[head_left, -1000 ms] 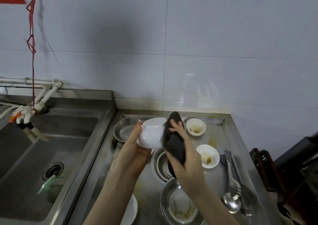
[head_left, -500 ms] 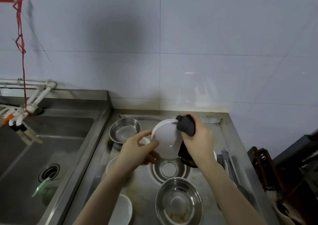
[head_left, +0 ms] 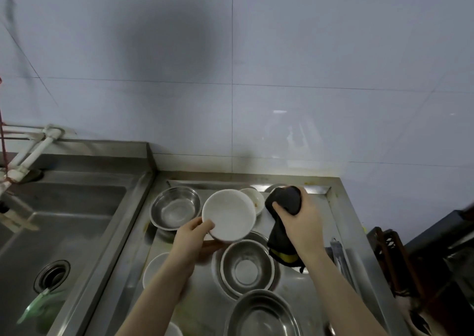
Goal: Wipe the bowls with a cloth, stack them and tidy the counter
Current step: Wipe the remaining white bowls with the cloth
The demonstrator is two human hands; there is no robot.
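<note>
White and round, the bowl [head_left: 229,213] I hold tilts its clean-looking inside up towards me; my left hand [head_left: 191,240] pinches its near rim, thumb on top. My right hand [head_left: 298,224], just right of the bowl and apart from it, is curled around a bunched black cloth [head_left: 284,216] whose tail hangs below my palm. Below my hands steel bowls [head_left: 246,265] sit on the steel counter [head_left: 336,230]. Behind the white bowl, a smaller stained dish [head_left: 255,198] peeks out.
</note>
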